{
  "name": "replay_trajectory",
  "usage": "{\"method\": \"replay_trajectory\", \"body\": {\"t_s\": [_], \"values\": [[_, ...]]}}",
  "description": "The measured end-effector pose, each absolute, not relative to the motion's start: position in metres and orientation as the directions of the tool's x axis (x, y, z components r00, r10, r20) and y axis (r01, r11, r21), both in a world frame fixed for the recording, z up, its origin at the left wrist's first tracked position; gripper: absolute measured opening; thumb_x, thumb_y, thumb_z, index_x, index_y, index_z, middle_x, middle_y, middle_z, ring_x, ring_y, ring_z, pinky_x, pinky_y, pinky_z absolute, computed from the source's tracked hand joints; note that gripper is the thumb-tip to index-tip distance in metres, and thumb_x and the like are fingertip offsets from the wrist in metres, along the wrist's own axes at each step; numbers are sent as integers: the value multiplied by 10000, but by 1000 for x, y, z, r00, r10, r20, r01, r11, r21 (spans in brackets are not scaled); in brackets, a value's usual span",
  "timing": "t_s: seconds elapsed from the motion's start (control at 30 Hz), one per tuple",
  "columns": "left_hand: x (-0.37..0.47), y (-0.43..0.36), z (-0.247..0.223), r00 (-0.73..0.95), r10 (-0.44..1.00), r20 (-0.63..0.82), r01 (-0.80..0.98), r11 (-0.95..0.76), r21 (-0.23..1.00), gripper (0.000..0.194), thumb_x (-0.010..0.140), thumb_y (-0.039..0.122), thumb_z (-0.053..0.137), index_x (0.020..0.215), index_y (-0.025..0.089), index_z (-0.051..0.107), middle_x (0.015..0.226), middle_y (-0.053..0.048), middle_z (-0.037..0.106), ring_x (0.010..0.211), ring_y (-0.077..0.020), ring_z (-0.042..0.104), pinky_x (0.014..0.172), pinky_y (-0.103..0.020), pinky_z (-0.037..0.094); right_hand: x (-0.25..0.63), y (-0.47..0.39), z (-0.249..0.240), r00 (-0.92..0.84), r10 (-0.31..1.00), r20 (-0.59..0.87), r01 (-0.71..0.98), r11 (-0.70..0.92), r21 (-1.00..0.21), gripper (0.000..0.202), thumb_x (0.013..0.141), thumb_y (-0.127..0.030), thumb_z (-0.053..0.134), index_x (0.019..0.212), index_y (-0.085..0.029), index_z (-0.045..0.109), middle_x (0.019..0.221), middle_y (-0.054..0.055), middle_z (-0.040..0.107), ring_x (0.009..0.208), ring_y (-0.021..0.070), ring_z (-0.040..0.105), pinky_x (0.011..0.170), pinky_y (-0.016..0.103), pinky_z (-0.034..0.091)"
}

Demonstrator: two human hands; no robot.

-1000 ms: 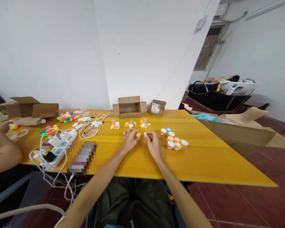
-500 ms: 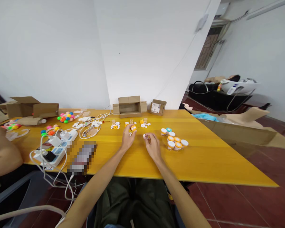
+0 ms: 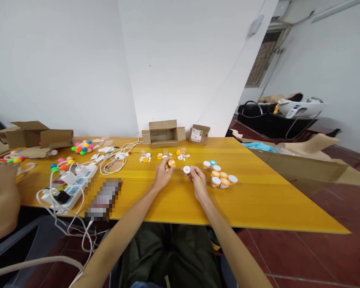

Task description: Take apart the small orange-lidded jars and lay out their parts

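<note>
The only view looks from the wearer's head, forward and down across the yellow table (image 3: 258, 208), taking in the near lap (image 3: 171, 256) and the far wall (image 3: 180, 68).

The table (image 3: 258, 200) is yellow-orange, the wall (image 3: 180, 60) white, and the floor (image 3: 267, 256) dark red.
</note>
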State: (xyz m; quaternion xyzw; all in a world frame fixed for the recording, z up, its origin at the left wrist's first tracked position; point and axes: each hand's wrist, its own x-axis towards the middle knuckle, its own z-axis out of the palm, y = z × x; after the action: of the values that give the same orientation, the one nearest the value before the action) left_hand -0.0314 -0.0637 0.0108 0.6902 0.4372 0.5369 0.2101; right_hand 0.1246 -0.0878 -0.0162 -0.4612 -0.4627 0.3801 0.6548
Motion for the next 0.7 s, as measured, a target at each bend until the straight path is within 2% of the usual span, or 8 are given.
{"method": "replay_trajectory", "body": {"t_s": [0.2, 0.3, 0.4, 0.47, 0.53, 0.6, 0.7], "values": [[-30, -65, 11, 49, 829, 558, 382, -532, 756, 272, 803, 195, 642, 1072, 228, 649, 918, 0, 698, 711, -130, 596, 708, -258, 481, 123, -88, -15, 345, 897, 276, -49, 311, -949, 428, 789, -648, 555, 772, -224, 609, 737, 34, 694, 659, 186, 599, 548, 278, 446], [-30, -65, 12, 39, 819, 572, 365, -545, 755, 265, 804, 183, 636, 1066, 220, 642, 903, -6, 694, 701, -130, 596, 688, -256, 481, 122, -90, -14, 360, 856, 371, 79, 368, -926, 386, 811, -615, 552, 780, -231, 582, 738, 19, 664, 698, 194, 601, 618, 300, 477], [-30, -66, 13, 29, 811, 584, 354, -555, 753, 250, 812, 189, 635, 1061, 217, 637, 928, -18, 695, 719, -134, 603, 689, -259, 487, 118, -92, -17, 241, 830, 503, 303, 428, -851, 255, 850, -478, 543, 781, -238, 593, 794, 34, 668, 727, 206, 597, 699, 336, 493], [-30, -66, 13, 24, 809, 587, 356, -555, 752, 253, 812, 189, 639, 1063, 220, 636, 945, -21, 697, 728, -136, 606, 689, -260, 489, 116, -92, -22, 116, 819, 562, 454, 459, -763, 151, 848, -343, 534, 752, -248, 601, 797, 45, 658, 741, 222, 593, 729, 359, 496], [-30, -66, 13, 23, 813, 582, 356, -551, 755, 258, 808, 183, 639, 1063, 223, 635, 944, -20, 697, 729, -137, 607, 687, -260, 490, 114, -92, -27, 14, 804, 595, 563, 486, -669, 130, 824, -227, 516, 736, -256, 609, 802, 55, 647, 775, 240, 594, 758, 377, 498], [-30, -66, 14, 25, 817, 576, 351, -547, 760, 255, 808, 179, 633, 1059, 223, 633, 938, -19, 695, 736, -138, 610, 691, -260, 492, 113, -90, -31, -40, 786, 617, 604, 511, -612, 174, 806, -164, 496, 778, -261, 638, 865, 65, 657, 840, 250, 604, 802, 388, 502], [-30, -66, 14, 23, 824, 567, 345, -538, 769, 254, 808, 178, 622, 1058, 222, 633, 940, -19, 693, 751, -141, 614, 697, -260, 494, 113, -87, -36, -62, 773, 631, 580, 543, -608, 243, 823, -158, 467, 861, -273, 678, 970, 66, 670, 943, 248, 615, 871, 397, 507]]}}
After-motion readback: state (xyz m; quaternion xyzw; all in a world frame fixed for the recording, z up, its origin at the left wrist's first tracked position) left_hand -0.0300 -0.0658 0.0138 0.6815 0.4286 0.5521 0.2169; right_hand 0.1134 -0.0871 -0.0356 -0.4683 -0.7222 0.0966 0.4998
